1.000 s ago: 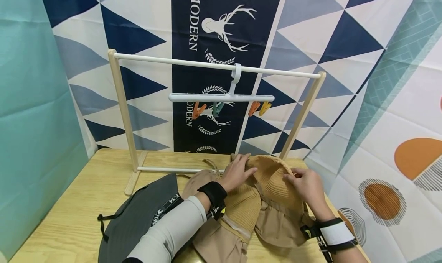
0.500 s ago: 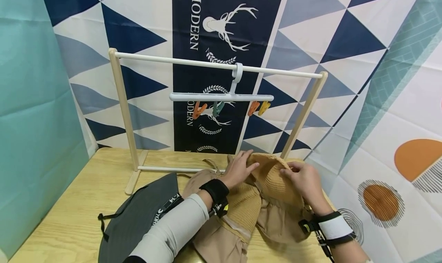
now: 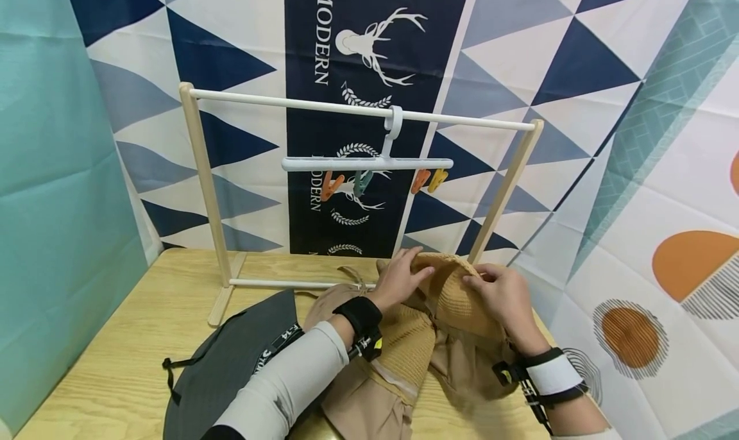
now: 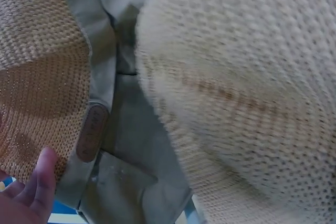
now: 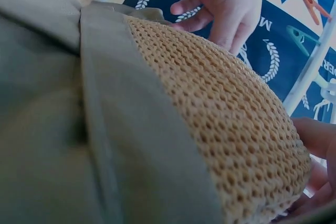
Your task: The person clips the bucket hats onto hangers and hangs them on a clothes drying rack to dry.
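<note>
Both hands hold a tan sun hat (image 3: 462, 302) with a woven crown and a fabric brim. My left hand (image 3: 398, 279) grips the crown's upper left edge, thumb on the near side. At the right edge my right hand (image 3: 505, 299) pinches the weave between thumb and fingers. Left of it, under my left forearm, lies another woven crown with tan fabric brim (image 3: 369, 398); whether it is a separate hat is hard to tell. A brown label (image 4: 92, 132) shows on the band in the left wrist view. A dark grey bucket hat (image 3: 231, 356) lies farther left.
A wooden rack (image 3: 202, 190) with white bars stands on the wooden table (image 3: 110, 344). From its top bar hangs a pale hanger (image 3: 346, 164) with orange, green and yellow clips (image 3: 437, 180). Patterned cloth walls (image 3: 237, 42) close in behind and at the sides.
My right hand has drifted slightly left and up, drawing the hat's right side along. The left hand has shifted only a little. The hanger has turned slightly.
</note>
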Demonstrator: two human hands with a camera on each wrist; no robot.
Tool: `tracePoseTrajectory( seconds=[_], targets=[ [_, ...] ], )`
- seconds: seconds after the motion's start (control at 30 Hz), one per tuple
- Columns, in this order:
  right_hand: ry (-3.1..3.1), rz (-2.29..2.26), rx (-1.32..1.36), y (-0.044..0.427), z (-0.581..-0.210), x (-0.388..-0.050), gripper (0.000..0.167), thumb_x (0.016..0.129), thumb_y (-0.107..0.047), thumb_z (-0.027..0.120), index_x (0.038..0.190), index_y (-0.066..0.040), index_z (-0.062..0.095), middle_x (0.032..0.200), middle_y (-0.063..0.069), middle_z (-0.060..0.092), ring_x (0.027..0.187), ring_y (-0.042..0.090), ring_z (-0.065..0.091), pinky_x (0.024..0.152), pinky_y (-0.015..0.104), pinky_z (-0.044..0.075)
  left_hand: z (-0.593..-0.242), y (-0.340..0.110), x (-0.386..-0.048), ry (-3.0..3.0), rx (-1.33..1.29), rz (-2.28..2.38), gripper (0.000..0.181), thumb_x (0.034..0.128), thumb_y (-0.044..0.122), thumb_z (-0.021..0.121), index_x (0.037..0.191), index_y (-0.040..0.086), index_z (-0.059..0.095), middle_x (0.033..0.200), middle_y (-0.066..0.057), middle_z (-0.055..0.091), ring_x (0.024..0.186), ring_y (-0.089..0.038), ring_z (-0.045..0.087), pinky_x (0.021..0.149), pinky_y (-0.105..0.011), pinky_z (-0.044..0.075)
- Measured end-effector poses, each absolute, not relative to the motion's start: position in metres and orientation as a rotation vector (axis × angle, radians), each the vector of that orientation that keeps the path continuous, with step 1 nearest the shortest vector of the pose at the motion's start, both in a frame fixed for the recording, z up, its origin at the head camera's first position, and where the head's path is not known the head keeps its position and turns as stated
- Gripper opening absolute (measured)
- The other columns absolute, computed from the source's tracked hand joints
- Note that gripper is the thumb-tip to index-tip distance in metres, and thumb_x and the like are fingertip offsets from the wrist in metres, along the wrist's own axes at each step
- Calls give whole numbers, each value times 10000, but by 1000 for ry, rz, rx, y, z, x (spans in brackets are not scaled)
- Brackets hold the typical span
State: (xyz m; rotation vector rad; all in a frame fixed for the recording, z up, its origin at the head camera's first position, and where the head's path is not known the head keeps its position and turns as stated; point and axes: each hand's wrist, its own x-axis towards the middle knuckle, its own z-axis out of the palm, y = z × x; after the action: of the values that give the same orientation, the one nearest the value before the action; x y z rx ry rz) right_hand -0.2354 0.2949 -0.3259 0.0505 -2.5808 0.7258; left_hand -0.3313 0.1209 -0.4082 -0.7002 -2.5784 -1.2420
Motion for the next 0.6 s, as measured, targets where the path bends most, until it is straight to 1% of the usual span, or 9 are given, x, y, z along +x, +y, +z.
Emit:
tracePoseTrajectory(
  seconds=[0.13,0.2,0.37,0.6],
  targets=[
    [-2541,722,70,295,-323,-236,178,815,-119,776,955,-9,768,768,171,736,638,150,609,552,226,411,-402,122,-333,-2526,-762,-1362,552,961,399,602,1428,128,488,1320,-110,571,1153,-239,607,963,-398,482],
    [-2531,718,84,294,-322,-236,170,814,-116,777,948,-12,770,771,171,737,648,156,621,556,223,416,-400,122,-335,-2510,-785,-1409,538,959,380,612,1421,131,496,1315,-110,569,1113,-226,615,927,-346,501],
    [-2517,741,87,293,-318,-235,163,817,-110,777,945,-10,771,774,172,738,641,117,604,555,205,418,-395,126,-337,-2470,-800,-1518,452,970,336,607,1362,120,542,1237,-102,586,1054,-200,606,882,-284,493],
    [-2518,776,68,295,-314,-230,185,828,-122,774,976,-12,768,798,176,741,652,93,601,550,189,426,-392,130,-336,-2403,-803,-1552,363,972,254,615,1283,67,602,1160,-119,607,1020,-212,594,863,-272,492]
  ],
)
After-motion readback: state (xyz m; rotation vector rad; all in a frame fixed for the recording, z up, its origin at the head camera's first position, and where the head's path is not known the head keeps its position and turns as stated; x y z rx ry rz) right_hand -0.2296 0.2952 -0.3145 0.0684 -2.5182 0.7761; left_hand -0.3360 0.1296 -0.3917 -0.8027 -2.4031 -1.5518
